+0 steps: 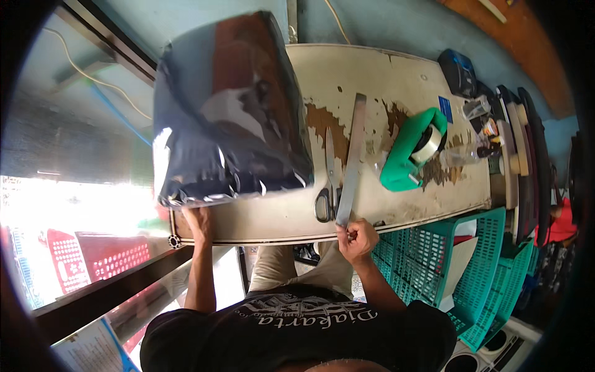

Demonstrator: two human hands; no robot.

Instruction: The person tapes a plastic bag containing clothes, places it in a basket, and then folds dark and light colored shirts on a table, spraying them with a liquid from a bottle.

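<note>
A large package of dark cloth in clear plastic (pixel 232 118) covers the left part of the worktable (pixel 266 217). My left hand (pixel 198 224) grips its near left edge from below; the package hides most of the fingers. At the table's front edge my right hand (pixel 358 240) is closed on the near end of a long metal ruler (pixel 353 158), which slants away toward the back. Just left of the ruler lie scissors with black handles (pixel 328 177). To its right stands a green tape dispenser (pixel 409 152) with a roll of clear tape.
Green plastic baskets (pixel 446 266) stand right of the table, below its edge. A black pouch (pixel 457 73), a clear bottle (pixel 462 154) and small containers sit at the right end. Beyond them boards stand upright (pixel 511 149). A dark rail (pixel 111 282) and a red basket (pixel 118 257) are at left.
</note>
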